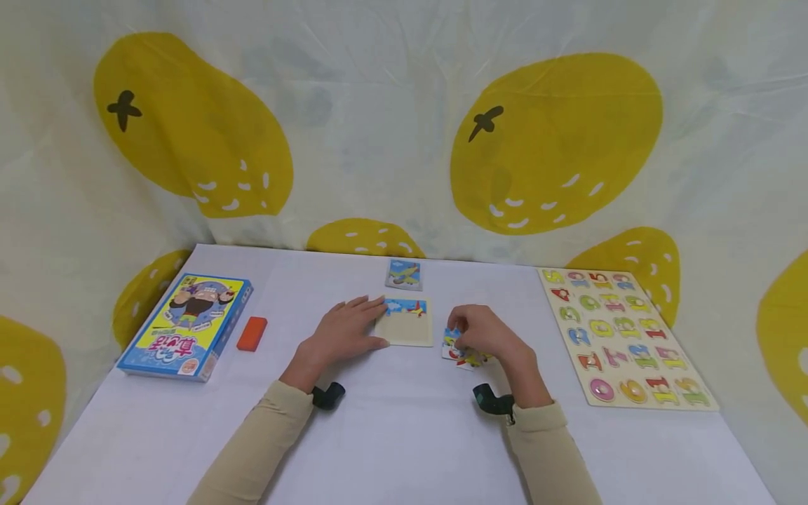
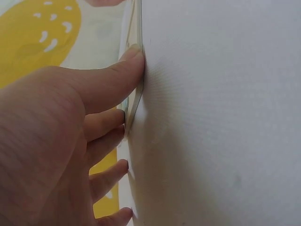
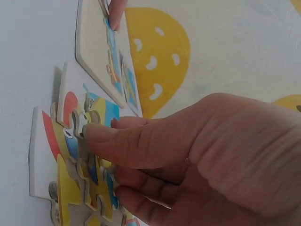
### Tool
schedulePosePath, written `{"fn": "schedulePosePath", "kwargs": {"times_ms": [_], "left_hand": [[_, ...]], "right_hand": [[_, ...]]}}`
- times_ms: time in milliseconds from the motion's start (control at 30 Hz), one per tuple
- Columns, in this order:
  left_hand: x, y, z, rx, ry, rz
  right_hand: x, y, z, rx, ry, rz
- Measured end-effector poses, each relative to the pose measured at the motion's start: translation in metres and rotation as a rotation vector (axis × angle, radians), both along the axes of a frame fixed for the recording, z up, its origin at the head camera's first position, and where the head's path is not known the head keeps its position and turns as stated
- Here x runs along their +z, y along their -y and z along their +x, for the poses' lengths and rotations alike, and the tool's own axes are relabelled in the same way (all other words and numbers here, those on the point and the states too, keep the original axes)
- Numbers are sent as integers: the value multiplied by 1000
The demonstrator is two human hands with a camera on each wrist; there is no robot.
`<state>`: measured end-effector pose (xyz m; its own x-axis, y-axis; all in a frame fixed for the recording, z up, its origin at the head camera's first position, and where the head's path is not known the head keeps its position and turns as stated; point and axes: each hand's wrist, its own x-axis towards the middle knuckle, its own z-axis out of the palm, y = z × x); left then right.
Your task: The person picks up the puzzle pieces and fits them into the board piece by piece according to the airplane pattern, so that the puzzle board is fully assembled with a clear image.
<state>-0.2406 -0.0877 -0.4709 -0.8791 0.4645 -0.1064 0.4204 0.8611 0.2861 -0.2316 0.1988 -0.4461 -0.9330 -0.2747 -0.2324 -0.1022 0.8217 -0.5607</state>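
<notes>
A cream puzzle board point(image 1: 410, 337) lies flat in the middle of the table, with a strip of blue pieces along its far side. My left hand point(image 1: 346, 328) rests at its left end, fingers spread; the left wrist view shows the thumb point(image 2: 127, 70) against the board's edge. To the right of the board is a pile of jigsaw pieces point(image 1: 456, 359) in blue, yellow, red and white. Over that pile, my right hand point(image 1: 492, 332) pinches a puzzle piece point(image 3: 96, 110) between thumb and fingers, and the hand partly hides it.
Behind the board lies a small airplane picture point(image 1: 404, 273). At left are a blue and yellow box point(image 1: 183, 326) and a red block point(image 1: 252, 334). A wooden number board point(image 1: 606, 382) covers the right side of the table. A curtain point(image 1: 372, 140) hangs behind the table.
</notes>
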Motion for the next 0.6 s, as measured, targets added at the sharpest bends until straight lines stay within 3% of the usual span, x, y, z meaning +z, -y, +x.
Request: {"fn": "schedulePosePath", "kwargs": {"times_ms": [300,600], "left_hand": [[-1,1,0,2,-3,-7],[-1,2,-1,-6,5,-15]], "right_hand": [[1,-8,-2,7,62,-128],[-1,7,-3,75,30,-267]]}}
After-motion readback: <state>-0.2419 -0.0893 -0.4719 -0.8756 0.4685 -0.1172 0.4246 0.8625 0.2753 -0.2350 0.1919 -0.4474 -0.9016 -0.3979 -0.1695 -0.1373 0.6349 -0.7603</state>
